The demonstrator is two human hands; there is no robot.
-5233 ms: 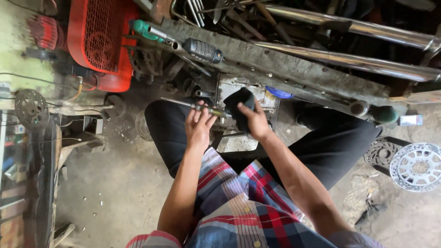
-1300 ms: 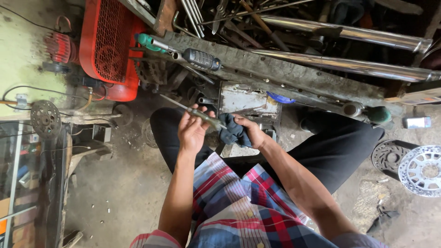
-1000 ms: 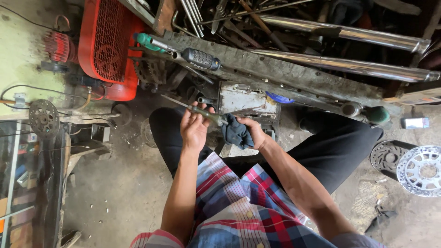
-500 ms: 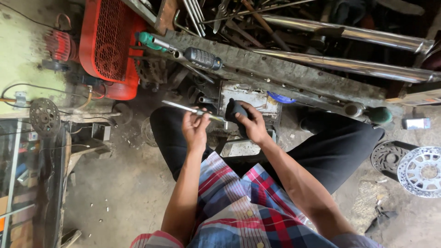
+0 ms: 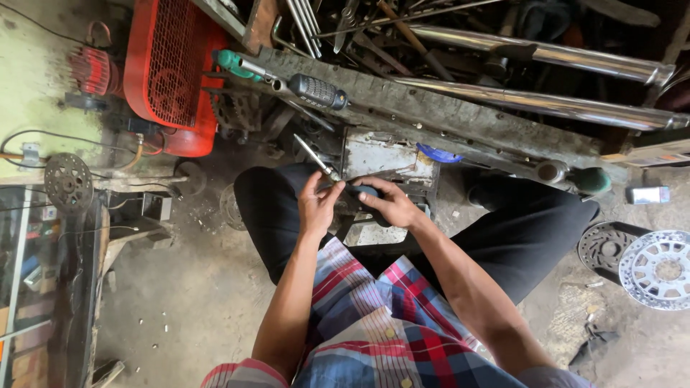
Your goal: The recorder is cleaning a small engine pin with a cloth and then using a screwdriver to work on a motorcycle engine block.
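Cluttered workshop floor (image 5: 180, 302) spreads beneath the seated person, whose knees face a grimy metal beam (image 5: 460, 115). Just below that beam, the left hand (image 5: 316, 208) has its grip closed on a thin metal rod (image 5: 316, 159) angled up-left. Beside it, the right hand (image 5: 392, 207) clamps a dark part (image 5: 359, 192).

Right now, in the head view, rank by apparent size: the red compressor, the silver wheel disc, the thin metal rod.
1. Red compressor
2. Silver wheel disc, partly cut off at the edge
3. Thin metal rod, held in the left hand
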